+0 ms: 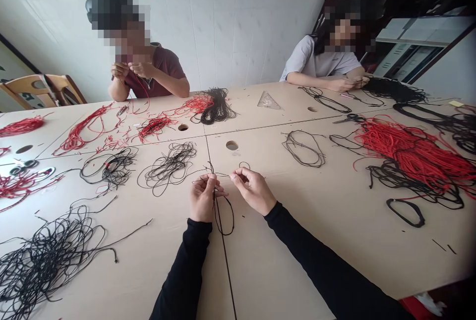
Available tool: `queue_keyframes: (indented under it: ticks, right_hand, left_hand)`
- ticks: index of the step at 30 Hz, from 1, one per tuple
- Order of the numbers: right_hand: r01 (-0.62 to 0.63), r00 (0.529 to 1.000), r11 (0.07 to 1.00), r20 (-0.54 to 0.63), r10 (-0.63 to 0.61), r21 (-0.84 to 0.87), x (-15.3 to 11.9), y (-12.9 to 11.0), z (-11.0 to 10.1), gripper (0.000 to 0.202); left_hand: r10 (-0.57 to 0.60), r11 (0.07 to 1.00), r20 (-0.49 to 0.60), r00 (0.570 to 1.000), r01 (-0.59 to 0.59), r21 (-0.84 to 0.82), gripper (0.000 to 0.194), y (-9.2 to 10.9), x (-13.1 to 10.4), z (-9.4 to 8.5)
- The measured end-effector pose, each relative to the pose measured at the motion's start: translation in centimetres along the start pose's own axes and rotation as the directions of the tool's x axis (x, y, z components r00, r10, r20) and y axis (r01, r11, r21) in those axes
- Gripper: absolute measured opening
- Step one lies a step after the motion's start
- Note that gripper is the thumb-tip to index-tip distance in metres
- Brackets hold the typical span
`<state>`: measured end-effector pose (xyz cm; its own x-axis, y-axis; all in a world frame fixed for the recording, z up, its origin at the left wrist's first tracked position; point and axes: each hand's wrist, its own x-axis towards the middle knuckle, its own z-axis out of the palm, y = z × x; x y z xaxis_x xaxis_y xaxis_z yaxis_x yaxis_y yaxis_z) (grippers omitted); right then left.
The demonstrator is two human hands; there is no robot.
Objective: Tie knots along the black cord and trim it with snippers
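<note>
Left hand point(203, 198) pinched, thumb to finger, on a black cord point(233, 217), its loop hanging below over the desk point(297, 245). Right hand point(255, 191) just beside, thumb and forefinger closed on a thin strand point(223, 175) running between my hands (too fine to tell whether it is knotted). Black bundle point(171, 166) near, to the left; red pile point(416, 151) well apart, right.

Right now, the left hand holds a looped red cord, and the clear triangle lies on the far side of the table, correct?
Not quite: the looped cord in the left hand is black, not red, as the head view shows. The clear triangle does lie on the far side of the table.
</note>
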<state>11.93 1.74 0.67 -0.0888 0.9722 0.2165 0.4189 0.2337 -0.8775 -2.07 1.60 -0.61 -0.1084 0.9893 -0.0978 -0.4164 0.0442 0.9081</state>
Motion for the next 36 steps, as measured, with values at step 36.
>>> queue_keyframes:
  ticks: [36]
  right_hand:
    - [-0.124, 0.983, 0.713, -0.013, 0.184, 0.69, 1.4, -0.8, -2.7, 0.02]
  left_hand:
    - [0.063, 0.884, 0.128, 0.99, -0.115, 0.454, 0.018, 0.2, -0.8, 0.2]
